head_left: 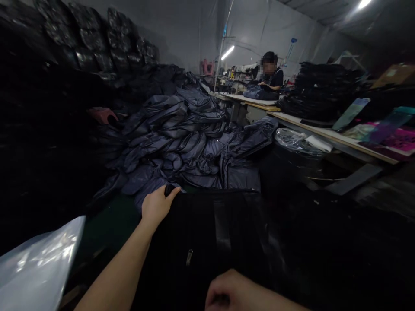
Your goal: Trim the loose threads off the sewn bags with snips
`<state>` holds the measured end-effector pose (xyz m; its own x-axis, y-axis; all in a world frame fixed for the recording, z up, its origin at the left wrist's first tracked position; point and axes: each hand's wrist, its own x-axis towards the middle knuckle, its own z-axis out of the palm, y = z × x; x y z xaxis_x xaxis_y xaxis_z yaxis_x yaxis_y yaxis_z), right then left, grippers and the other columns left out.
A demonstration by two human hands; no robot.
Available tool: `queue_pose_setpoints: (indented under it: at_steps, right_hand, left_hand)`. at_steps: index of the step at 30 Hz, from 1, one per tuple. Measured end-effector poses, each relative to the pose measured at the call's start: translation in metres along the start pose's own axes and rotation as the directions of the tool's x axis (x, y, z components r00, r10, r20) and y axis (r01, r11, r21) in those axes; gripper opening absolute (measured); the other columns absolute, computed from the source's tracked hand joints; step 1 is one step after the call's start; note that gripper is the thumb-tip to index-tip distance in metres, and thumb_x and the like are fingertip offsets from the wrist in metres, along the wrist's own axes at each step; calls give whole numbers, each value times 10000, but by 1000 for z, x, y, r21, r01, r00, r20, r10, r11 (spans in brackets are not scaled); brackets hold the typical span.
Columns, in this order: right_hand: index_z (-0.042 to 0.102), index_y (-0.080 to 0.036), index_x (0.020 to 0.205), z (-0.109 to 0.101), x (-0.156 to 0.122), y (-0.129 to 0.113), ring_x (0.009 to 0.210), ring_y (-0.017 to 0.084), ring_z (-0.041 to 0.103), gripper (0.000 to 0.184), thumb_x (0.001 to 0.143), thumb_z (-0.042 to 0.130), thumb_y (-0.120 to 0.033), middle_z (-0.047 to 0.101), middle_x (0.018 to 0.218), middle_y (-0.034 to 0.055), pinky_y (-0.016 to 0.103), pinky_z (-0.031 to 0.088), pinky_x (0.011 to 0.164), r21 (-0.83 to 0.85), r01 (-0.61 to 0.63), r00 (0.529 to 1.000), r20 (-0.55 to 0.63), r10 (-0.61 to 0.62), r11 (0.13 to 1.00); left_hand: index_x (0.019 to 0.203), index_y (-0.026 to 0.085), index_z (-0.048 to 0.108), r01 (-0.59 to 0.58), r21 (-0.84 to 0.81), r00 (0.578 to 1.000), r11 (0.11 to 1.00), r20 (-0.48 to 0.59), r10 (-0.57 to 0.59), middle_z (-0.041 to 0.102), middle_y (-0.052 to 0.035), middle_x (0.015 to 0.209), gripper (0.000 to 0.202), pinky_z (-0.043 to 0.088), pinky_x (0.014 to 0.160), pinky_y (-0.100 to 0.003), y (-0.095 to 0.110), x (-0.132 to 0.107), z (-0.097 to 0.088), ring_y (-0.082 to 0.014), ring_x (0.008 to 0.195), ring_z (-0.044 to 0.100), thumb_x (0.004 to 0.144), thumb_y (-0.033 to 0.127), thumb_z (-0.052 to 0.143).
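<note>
A black fabric bag (204,229) with a metal zipper pull (189,257) and a shiny strip lies in front of me. My left hand (158,203) is closed on the bag's far left corner, thumb on top. Low in the picture, my right hand (228,289) is over the near part of the bag with its fingers curled in; whatever they hold is hidden. Just beyond the bag's far edge begins a big heap of dark grey-blue bags (194,142). A clear plastic sheet (42,263) shows at the lower left.
Plastic-wrapped bundles (90,39) are stacked at the back left. On the right runs a long worktable (343,140) with a dark pile (324,93) on it and clear plastic (298,140) beneath its edge. A person (274,77) works at the far table. A red stool (103,115) stands left.
</note>
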<state>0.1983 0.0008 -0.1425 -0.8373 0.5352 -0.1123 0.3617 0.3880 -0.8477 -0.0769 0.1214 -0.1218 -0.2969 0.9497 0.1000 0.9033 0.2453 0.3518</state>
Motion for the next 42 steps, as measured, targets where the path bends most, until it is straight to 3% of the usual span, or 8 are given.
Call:
queue_pose_setpoints:
  at_steps: [4,6,11,16,23,31,38,42]
  right_hand:
    - [622,-176,826,-82,16,-36,695,116,581,152,883,512,-265,635,754,12,210,439,651,-181,-9,799,-593,-102,983]
    - [621,-178,880,-118,34,-52,719,130,566,137,866,549,-293,626,788,26,235,424,665,-396,-1,740,-618,-266,918]
    - [608,-179,897,-153,77,-83,809,175,555,404,794,570,-568,618,857,45,256,389,657,-710,92,908,-228,-352,698]
    - [585,-179,832,-149,100,-89,631,115,527,380,841,513,-553,603,717,-10,208,322,546,-601,149,983,4,-183,785]
    - [588,-161,708,-153,125,-55,543,74,459,292,882,519,-386,512,588,-48,180,306,522,-491,135,946,-194,-259,861]
    - [599,-176,756,-197,37,19,457,91,427,409,865,447,-540,501,529,-47,209,334,488,47,-215,424,-895,137,976]
    - [584,-181,627,-99,-80,134,560,185,560,430,737,552,-596,602,569,27,278,405,523,530,-494,72,-765,640,689]
    - [569,-201,608,-43,-100,140,444,197,552,430,682,596,-623,555,491,15,297,409,422,800,-284,119,-518,847,529]
  left_hand:
    - [660,210,528,-87,48,972,995,-214,95,636,-46,664,523,329,549,-270,15,-29,-36,-193,618,584,837,645,297]
    - [615,210,482,-120,60,953,991,-273,132,600,-32,612,489,321,550,-268,22,-42,-54,-182,592,560,853,608,324]
    - [579,213,449,-189,6,924,982,-339,179,547,-4,557,436,338,594,-274,30,-67,-84,-172,586,527,868,533,382]
    - [575,220,439,-162,-26,945,987,-293,147,551,-1,559,435,353,615,-287,23,-77,-90,-182,599,530,857,548,387]
    - [631,234,472,-44,22,979,999,-200,48,606,-26,625,447,391,620,-318,7,-52,-69,-228,638,571,825,619,354]
    - [1380,157,285,41,-193,997,980,-50,-52,484,-129,1329,729,382,974,-435,-63,-33,17,-294,1224,433,812,606,372]
    - [1420,158,257,57,-35,998,998,-18,-58,200,-85,1513,719,216,1096,-496,-90,-94,52,-284,1374,177,833,574,259]
    - [1446,198,184,46,2,998,999,42,-46,104,-46,1539,702,202,1102,-506,-86,-119,52,-269,1391,127,843,552,250]
